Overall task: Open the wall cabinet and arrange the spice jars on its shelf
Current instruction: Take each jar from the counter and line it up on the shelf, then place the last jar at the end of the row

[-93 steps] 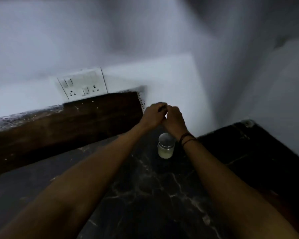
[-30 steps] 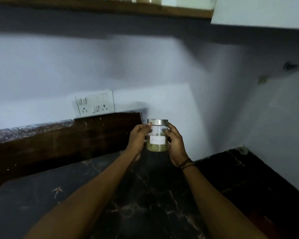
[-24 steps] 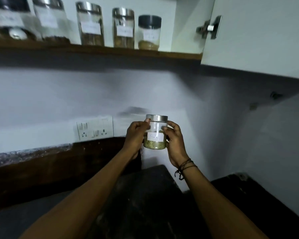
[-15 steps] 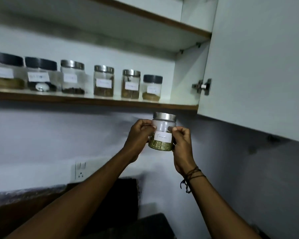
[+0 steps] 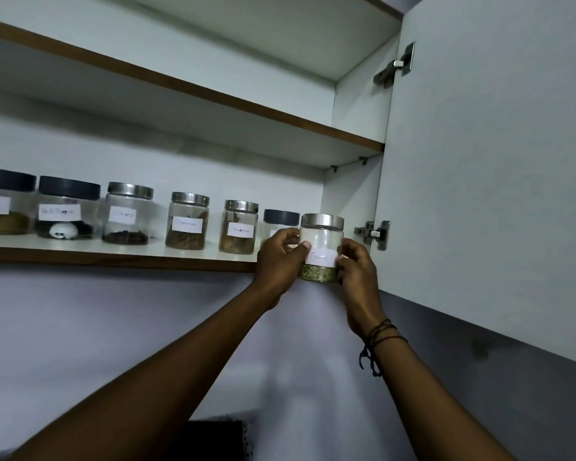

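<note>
A clear spice jar (image 5: 320, 241) with a steel lid, a white label and green contents is held between my left hand (image 5: 278, 257) and my right hand (image 5: 356, 267). It hangs at the right end of the lower shelf (image 5: 113, 253), its base just below the shelf's front edge. Several labelled jars stand in a row on that shelf: two black-lidded ones at the left (image 5: 68, 207), steel-lidded ones in the middle (image 5: 187, 221), and a black-lidded jar (image 5: 280, 218) partly hidden behind my left hand.
The white cabinet door (image 5: 486, 168) stands open on the right, hinges (image 5: 373, 233) close to my right hand. An upper shelf (image 5: 213, 91) runs above the jars. Grey wall lies below the cabinet, and a dark counter corner (image 5: 213, 437) shows at the bottom.
Both hands have lifted the jar from the counter up to shelf height, and my view has tilted up from the counter to the open cabinet.
</note>
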{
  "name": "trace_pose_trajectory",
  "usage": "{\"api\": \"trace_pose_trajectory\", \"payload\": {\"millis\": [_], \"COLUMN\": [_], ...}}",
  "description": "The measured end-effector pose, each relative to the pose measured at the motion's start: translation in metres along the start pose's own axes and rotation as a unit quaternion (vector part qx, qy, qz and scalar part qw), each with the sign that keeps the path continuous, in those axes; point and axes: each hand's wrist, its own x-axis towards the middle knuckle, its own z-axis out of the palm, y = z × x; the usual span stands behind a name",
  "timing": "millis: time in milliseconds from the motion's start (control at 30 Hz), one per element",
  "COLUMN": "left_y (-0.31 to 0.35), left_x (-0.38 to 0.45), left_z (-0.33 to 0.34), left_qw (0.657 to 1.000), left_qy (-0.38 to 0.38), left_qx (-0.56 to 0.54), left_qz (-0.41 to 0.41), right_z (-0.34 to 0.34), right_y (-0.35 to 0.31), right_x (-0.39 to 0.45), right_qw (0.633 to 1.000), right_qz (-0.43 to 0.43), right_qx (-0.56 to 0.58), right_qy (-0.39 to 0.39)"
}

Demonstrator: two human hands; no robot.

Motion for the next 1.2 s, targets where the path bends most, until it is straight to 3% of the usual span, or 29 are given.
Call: {"api": "trace_pose_trajectory", "payload": {"millis": [200,367,900,1200], "left_y": [-0.002,-0.005,-0.031,-0.032], "left_x": [0.026,0.049,0.101,0.084], "left_z": [0.032,0.053,0.067,0.065], "left_qw": [0.999,0.998,0.968,0.954], "left_qy": [0.038,0.046,-0.074,-0.096], "left_qx": [0.004,0.039,0.229,0.283], "left_qz": [-0.011,0.007,-0.073,0.009], "right_z": [-0.002,-0.008,0.0,-0.008], "right_y": [0.002,0.007,0.054,0.036], "right_x": [0.029,0.057,0.12,0.102], "right_qw": [0.99,0.988,0.922,0.896], "right_qz": [-0.01,-0.036,-0.027,0.012], "right_qx": [-0.137,-0.148,-0.379,-0.428], "right_qy": [-0.028,-0.035,-0.079,-0.12]}}
